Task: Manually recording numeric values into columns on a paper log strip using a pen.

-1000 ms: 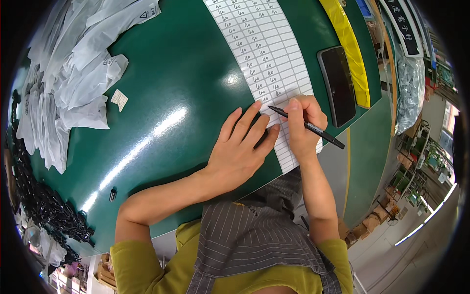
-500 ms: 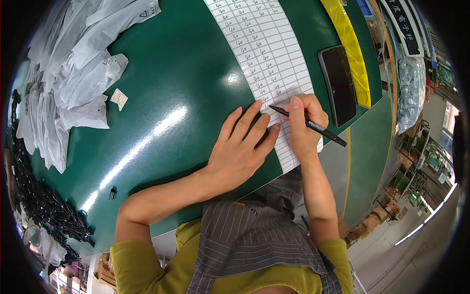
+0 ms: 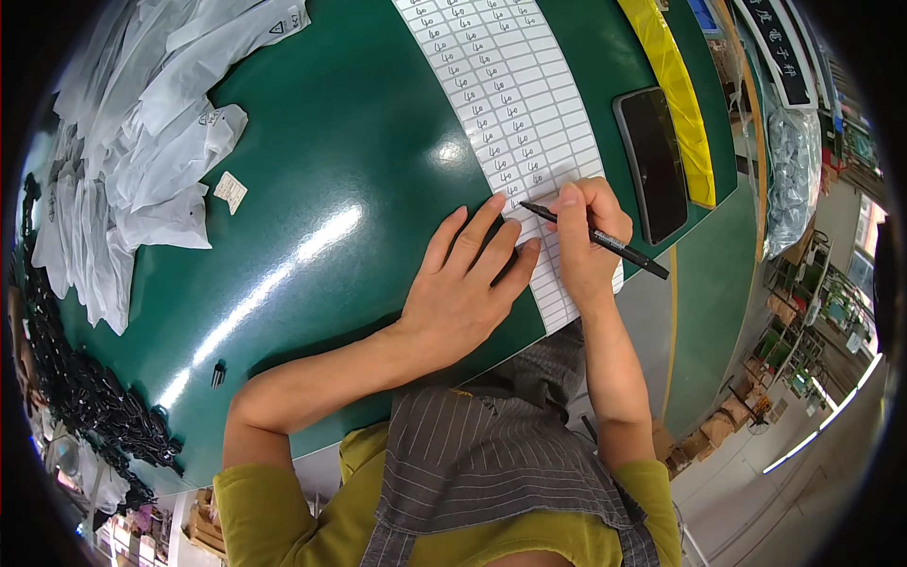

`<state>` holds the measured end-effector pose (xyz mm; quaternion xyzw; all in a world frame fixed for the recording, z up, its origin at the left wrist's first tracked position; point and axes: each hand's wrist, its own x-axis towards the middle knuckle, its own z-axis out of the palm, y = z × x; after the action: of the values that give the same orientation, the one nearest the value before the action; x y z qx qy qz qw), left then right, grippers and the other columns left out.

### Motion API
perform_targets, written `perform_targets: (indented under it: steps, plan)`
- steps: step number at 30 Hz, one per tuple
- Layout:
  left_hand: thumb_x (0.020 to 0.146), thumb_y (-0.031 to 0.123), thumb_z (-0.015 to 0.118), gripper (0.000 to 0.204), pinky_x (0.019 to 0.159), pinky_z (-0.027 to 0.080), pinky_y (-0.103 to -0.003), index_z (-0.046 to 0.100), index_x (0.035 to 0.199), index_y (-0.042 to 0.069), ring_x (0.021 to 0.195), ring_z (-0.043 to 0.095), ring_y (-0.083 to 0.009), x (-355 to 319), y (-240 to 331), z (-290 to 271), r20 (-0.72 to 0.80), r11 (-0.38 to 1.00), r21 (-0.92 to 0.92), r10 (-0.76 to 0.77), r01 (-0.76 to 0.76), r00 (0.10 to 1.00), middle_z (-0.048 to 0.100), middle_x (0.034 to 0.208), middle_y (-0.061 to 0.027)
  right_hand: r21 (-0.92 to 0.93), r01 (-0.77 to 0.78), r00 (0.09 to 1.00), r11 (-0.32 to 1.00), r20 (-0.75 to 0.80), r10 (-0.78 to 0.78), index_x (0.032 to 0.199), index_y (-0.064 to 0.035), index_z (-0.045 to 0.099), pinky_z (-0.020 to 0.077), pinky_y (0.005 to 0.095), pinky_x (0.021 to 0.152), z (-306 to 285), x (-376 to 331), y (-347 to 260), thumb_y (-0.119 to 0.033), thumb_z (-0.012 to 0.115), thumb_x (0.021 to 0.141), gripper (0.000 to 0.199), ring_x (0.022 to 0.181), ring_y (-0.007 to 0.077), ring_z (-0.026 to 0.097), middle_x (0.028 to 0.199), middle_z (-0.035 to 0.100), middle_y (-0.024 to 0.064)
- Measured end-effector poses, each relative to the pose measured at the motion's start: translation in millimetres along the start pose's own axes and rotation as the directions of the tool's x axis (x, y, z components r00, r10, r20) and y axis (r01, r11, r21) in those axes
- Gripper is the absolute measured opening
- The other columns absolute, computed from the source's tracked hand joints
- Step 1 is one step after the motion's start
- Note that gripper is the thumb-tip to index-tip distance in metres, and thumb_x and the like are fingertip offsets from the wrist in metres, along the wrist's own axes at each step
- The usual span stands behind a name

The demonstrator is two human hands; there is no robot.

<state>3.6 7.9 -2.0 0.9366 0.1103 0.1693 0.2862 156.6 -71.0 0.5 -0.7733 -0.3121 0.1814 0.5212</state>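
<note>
My right hand (image 3: 588, 241) is closed around a black marker pen (image 3: 624, 250), its tip on or just above a white label sheet (image 3: 557, 123). Rows of small blank cells fill the sheet, and handwritten marks run down its left columns. Flat on the green table (image 3: 340, 123), my left hand (image 3: 465, 283) spreads its fingers, with the fingertips resting at the sheet's left edge. A small black cap-like piece (image 3: 218, 374) lies by my left elbow.
Right of the sheet lie a dark phone (image 3: 652, 165) and a yellow strip (image 3: 675, 99). White plastic bags (image 3: 161, 142) heap at the far left, with a small paper tag (image 3: 230, 192) beside them. Black cable-like parts (image 3: 85, 397) pile along the left edge.
The pen tip has shifted very slightly, and one more mark shows near it on the sheet. My left hand has stayed in place.
</note>
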Motion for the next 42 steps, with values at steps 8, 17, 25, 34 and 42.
perform_targets:
  steps: [8, 17, 25, 34, 42]
  plan:
    - [0.074, 0.010, 0.070, 0.043, 0.108, 0.032, -0.051, 0.066, 0.117, 0.010, 0.132, 0.044, -0.0340, -0.5, 1.2, -1.2, 0.039, 1.000, -0.015, -0.021, 0.021, 0.999, 0.054, 0.125, -0.0122, 0.149, -0.100, 0.993, 0.984, -0.040, 0.107, 0.076, -0.0006, 0.056, 0.0409, 0.0205, 0.051, -11.1, 6.3, -8.8, -0.010, 0.061, 0.094, 0.021, 0.056, 0.0040, 0.053, 0.066, 0.061, 0.0013]
    - [0.074, 0.010, 0.070, 0.044, 0.108, 0.033, -0.051, 0.066, 0.118, 0.010, 0.132, 0.044, -0.0342, -1.5, 0.3, 0.9, 0.035, 1.000, -0.014, -0.021, 0.022, 0.999, 0.054, 0.125, -0.0126, 0.075, -0.052, 0.998, 0.996, -0.036, 0.055, 0.079, 0.0012, 0.058, 0.0445, 0.0199, 0.052, -13.2, 6.6, 2.3, -0.009, 0.062, 0.093, 0.018, 0.055, 0.0047, 0.056, 0.068, 0.063, 0.0028]
    - [0.075, 0.011, 0.069, 0.044, 0.107, 0.033, -0.051, 0.065, 0.118, 0.010, 0.131, 0.044, -0.0345, 0.0, -1.3, -1.8, 0.043, 1.000, -0.015, -0.017, 0.018, 0.999, 0.054, 0.125, -0.0131, -0.020, -0.001, 1.000, 1.000, -0.012, 0.001, 0.077, 0.0007, 0.058, 0.0404, 0.0208, 0.050, -14.2, 8.2, 6.6, -0.008, 0.063, 0.093, 0.018, 0.054, 0.0042, 0.051, 0.064, 0.061, 0.0021]
    - [0.075, 0.010, 0.069, 0.044, 0.108, 0.032, -0.051, 0.065, 0.119, 0.010, 0.132, 0.044, -0.0346, 1.0, 1.8, -1.5, 0.049, 1.000, -0.024, -0.019, 0.020, 0.999, 0.054, 0.125, -0.0132, 0.024, -0.033, 0.999, 0.999, -0.034, 0.033, 0.076, 0.0000, 0.057, 0.0419, 0.0207, 0.051, -16.2, 9.6, 2.7, -0.008, 0.061, 0.094, 0.020, 0.055, 0.0051, 0.054, 0.065, 0.061, 0.0020]
    - [0.075, 0.010, 0.070, 0.044, 0.109, 0.031, -0.051, 0.065, 0.119, 0.010, 0.132, 0.043, -0.0344, -5.5, 1.8, 2.5, 0.042, 0.999, -0.028, -0.019, 0.020, 0.999, 0.053, 0.126, -0.0131, 0.003, -0.030, 0.999, 1.000, -0.043, 0.031, 0.076, -0.0005, 0.056, 0.0401, 0.0214, 0.050, -15.3, 4.6, 6.7, -0.008, 0.060, 0.094, 0.020, 0.054, 0.0045, 0.051, 0.065, 0.060, 0.0014]
